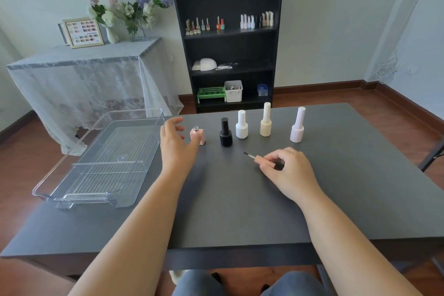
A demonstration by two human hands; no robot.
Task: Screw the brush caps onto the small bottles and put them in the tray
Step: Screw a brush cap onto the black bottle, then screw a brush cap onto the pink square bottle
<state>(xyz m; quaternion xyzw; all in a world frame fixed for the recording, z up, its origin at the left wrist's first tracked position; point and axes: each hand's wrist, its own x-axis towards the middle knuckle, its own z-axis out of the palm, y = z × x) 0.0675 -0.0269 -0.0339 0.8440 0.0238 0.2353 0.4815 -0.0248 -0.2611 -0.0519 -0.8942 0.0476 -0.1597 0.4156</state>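
A small pink square bottle (197, 135) stands uncapped on the grey table, its glass neck bare. My left hand (175, 142) hovers right beside it with fingers spread and relaxed, the thumb near the bottle's base. My right hand (287, 170) pinches the pink brush cap (260, 159), which lies almost flat with its dark brush tip pointing left, just above the tabletop. A clear plastic tray (72, 168) sits at the table's left, nothing inside it.
Several capped bottles stand in a row behind my hands: a black bottle (225, 132), a white bottle (241, 125), a cream bottle (266, 120) and a pale lilac bottle (297, 125). The grey table (228, 199) ends close to my lap. A black shelf stands beyond.
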